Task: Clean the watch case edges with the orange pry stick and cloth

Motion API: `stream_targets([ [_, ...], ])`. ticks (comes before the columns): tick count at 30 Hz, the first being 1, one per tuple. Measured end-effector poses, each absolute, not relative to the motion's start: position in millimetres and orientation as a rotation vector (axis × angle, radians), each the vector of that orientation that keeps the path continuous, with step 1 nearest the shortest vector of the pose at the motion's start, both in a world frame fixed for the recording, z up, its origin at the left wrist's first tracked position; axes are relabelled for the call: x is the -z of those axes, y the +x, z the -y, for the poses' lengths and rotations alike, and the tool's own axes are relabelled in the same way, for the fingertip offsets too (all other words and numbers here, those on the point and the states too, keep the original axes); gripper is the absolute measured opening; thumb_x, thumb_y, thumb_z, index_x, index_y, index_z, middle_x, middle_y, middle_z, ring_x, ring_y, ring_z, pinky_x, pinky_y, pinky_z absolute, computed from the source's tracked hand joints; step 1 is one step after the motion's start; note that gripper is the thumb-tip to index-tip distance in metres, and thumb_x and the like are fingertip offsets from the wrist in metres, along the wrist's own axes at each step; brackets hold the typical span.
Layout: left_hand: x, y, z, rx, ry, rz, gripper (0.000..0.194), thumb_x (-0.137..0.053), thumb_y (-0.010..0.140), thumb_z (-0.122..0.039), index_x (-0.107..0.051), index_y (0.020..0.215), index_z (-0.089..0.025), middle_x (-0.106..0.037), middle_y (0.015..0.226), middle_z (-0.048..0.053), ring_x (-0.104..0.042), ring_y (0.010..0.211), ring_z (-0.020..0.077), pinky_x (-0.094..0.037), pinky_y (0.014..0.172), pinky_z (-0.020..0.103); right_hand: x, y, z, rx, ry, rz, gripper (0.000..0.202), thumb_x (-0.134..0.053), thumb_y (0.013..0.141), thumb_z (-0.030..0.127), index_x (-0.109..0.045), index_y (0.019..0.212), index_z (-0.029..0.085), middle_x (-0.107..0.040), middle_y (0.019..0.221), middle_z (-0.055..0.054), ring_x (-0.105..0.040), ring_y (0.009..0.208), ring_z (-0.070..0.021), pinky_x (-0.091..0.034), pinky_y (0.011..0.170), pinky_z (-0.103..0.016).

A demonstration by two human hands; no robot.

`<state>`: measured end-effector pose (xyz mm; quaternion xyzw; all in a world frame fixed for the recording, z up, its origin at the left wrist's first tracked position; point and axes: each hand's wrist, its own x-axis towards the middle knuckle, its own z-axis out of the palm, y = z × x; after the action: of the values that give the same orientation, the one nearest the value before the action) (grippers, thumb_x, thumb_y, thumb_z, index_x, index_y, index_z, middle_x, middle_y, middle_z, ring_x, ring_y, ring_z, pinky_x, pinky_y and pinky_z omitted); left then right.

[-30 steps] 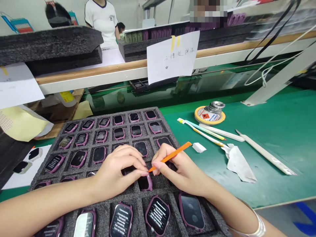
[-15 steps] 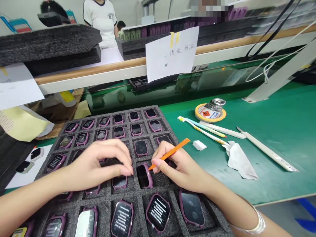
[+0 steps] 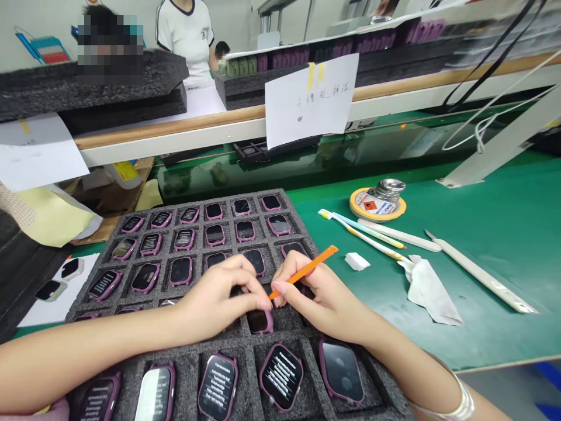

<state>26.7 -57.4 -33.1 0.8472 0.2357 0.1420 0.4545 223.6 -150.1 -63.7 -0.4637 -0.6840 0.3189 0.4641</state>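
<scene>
My right hand grips a thin orange plastic stick like a pen, its tip pointing down and left. My left hand is closed in a pinch right by that tip; what its fingertips hold, if anything, is too small to see. Below both hands a purple smartwatch with a dark screen lies in its compartment, partly covered by the left fingers. The black foam tray carries several more purple watches, some with lit text menus, such as the smartwatch nearer me.
On the green table to the right lie a toothbrush, a scalpel-like knife, a crumpled wipe, a white block and a tape roll around a metal-topped container. A shelf crosses behind; people are beyond it.
My left hand has moved right, from over the neighbouring compartment to the orange stick's tip, and now covers part of the watch there. The right hand keeps its hold on the stick.
</scene>
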Motion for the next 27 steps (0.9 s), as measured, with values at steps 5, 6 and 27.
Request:
stream_targets([
  [5, 15.0, 25.5, 26.8, -0.581, 2.08, -0.77, 0.031, -0.063, 0.094, -0.039, -0.071, 0.072, -0.018, -0.064, 0.082, 0.001, -0.06, 0.08, 0.0169, -0.046, 0.08, 0.03, 62.0, 222.0, 151.1, -0.775, -1.144, 1.689, 0.018, -0.051, 0.101, 0.024, -0.051, 0.082, 0.022, -0.063, 0.075, 0.0, -0.064, 0.073, -0.0142, -0.047, 0.069, -0.028],
  [6, 10.2, 26.3, 22.9, -0.629, 2.081, -0.775, 0.041, -0.053, 0.099, -0.043, -0.07, 0.071, -0.018, -0.065, 0.081, 0.001, -0.06, 0.08, 0.017, -0.046, 0.081, 0.031, 61.9, 221.4, 151.3, -0.76, -1.144, 1.696, 0.018, -0.051, 0.1, 0.023, -0.051, 0.082, 0.022, -0.063, 0.075, 0.0, -0.064, 0.072, -0.0144, -0.047, 0.069, -0.028],
  [27, 36.5, 85.1, 68.8, -0.313, 2.773, -0.022, 0.029, -0.065, 0.093, -0.044, -0.069, 0.108, -0.019, -0.064, 0.111, 0.012, -0.058, 0.106, 0.0279, -0.046, 0.093, 0.044, 72.6, 237.0, 187.4, -0.395, -1.025, 0.96, 0.016, -0.06, 0.1, 0.033, -0.064, 0.09, 0.021, -0.067, 0.077, 0.002, -0.066, 0.064, -0.0101, -0.056, 0.065, -0.023],
])
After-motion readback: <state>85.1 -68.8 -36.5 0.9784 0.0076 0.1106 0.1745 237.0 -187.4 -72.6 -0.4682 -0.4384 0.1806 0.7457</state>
